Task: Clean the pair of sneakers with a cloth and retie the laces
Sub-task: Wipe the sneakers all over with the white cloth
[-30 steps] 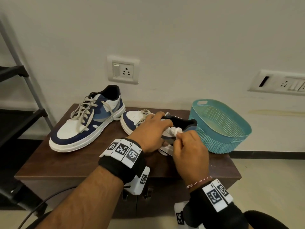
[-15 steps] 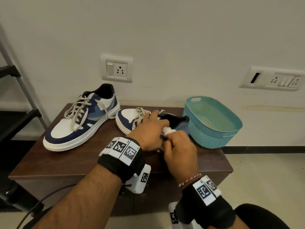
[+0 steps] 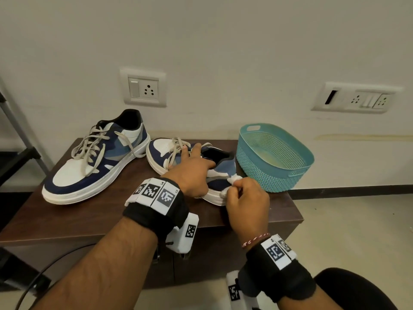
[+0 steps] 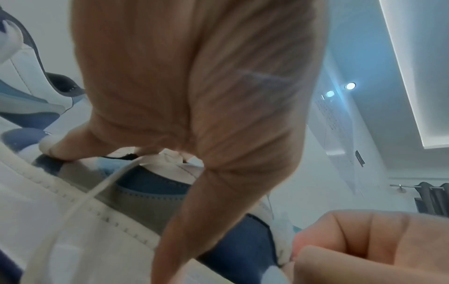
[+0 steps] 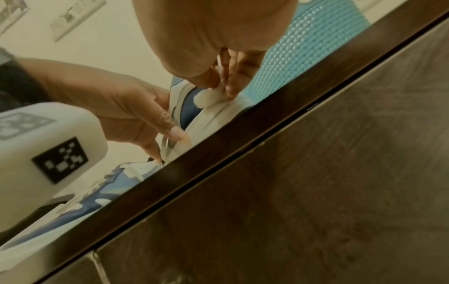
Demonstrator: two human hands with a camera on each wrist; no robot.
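Observation:
Two blue and white sneakers stand on the brown cabinet top (image 3: 89, 218). The left sneaker (image 3: 89, 166) lies apart, its laces loose. My left hand (image 3: 192, 168) grips the right sneaker (image 3: 163, 151) from above, fingers over the tongue and laces, thumb on its near side (image 5: 167, 119). My right hand (image 3: 243, 195) pinches a small white cloth (image 3: 233, 179) and presses it against the heel side of that sneaker, at the white sole (image 5: 206, 100). In the left wrist view the palm (image 4: 194, 86) hides most of the shoe; a lace (image 4: 97, 192) trails across its side.
A teal mesh basket (image 3: 277, 173) stands just right of the held sneaker, close to my right hand. Wall sockets (image 3: 143, 88) sit above. The cabinet's front edge (image 5: 243, 146) runs just under both wrists. A dark shelf frame (image 3: 13, 139) is at the far left.
My right hand with the cloth has moved from the top of the heel collar down to the lower heel side near the sole. The left hand keeps its hold.

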